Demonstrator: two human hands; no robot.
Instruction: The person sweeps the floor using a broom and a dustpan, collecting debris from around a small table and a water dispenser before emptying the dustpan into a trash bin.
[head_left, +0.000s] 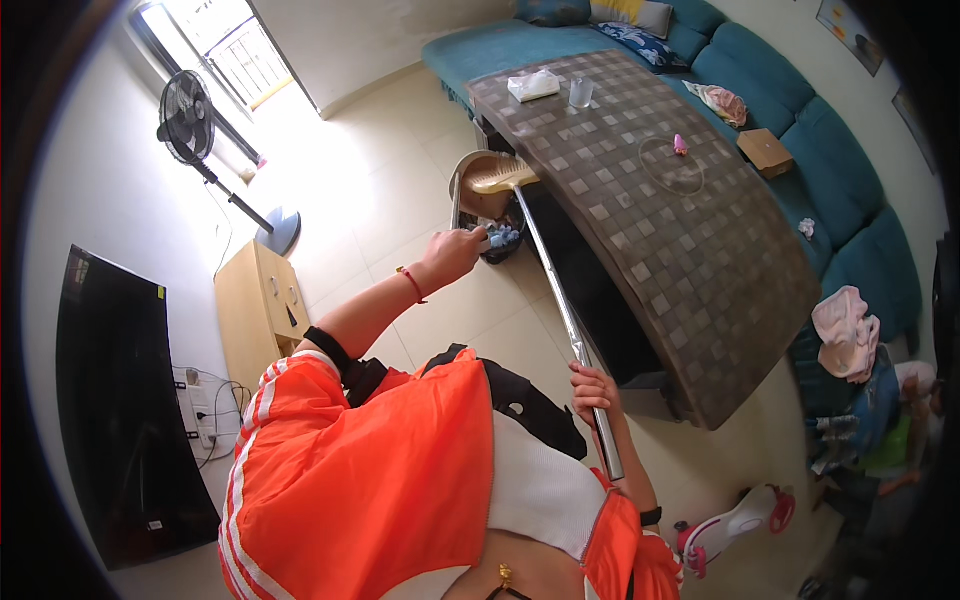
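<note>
My left hand (450, 259) is closed around what looks like the handle of a beige dustpan (487, 204), though its fingers partly hide the grip. That dustpan is tipped up over a black-lined waste bin (501, 255) holding crumpled bluish rubbish. In my right hand (596, 394) is the long metal pole of a broom (551, 274), gripped near its lower end in the picture. The cream broom head (499, 176), with comb-like teeth, lies across the dustpan beside the table's edge.
A checkered coffee table (615, 187) stands close on the right, bearing a tissue pack (533, 85), a glass (580, 93) and a pink toy (680, 145). Beyond is a teal sofa (832, 165). A floor fan (187, 120), wooden cabinet (259, 300), television (127, 420), child's scooter (731, 525) and another person (892, 442) surround me.
</note>
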